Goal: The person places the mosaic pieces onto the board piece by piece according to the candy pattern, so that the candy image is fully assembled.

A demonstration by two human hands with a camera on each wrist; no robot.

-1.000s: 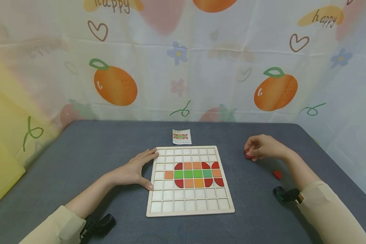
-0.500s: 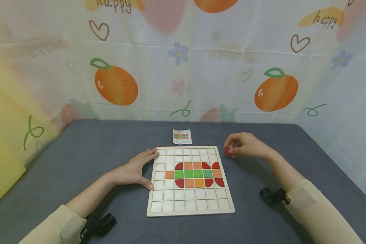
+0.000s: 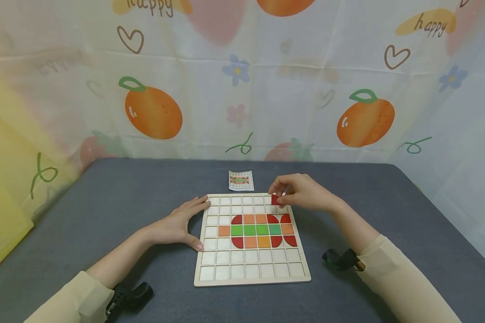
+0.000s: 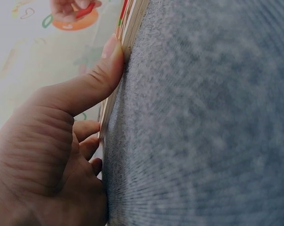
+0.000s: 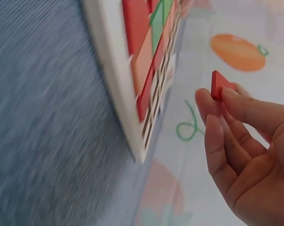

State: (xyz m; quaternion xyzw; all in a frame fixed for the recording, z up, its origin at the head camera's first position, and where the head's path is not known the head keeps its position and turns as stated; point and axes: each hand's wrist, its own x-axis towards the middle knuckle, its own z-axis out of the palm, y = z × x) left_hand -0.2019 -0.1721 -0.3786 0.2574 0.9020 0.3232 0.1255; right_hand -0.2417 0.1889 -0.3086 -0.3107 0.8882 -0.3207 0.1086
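A pale wooden grid board (image 3: 250, 271) lies on the table, with red, peach, orange and green tiles set in its middle rows. My left hand (image 3: 178, 226) rests at its left edge, fingers spread, the thumb against the side in the left wrist view. Over the far right corner of the board, my right hand (image 3: 307, 192) pinches a red tile (image 3: 274, 199) between thumb and fingertips. In the right wrist view the red tile (image 5: 219, 85) is raised off the board, with one pointed corner showing.
A small printed card (image 3: 240, 181) showing a candy-like pattern on a grid lies just beyond the board. The dark table (image 3: 153, 179) ends at a fruit-patterned cloth (image 3: 258, 112) hanging behind it.
My right hand has carried the red tile leftward from the table's right side to above the board's far right corner. A second red piece on the table is now hidden. The left hand stays put.
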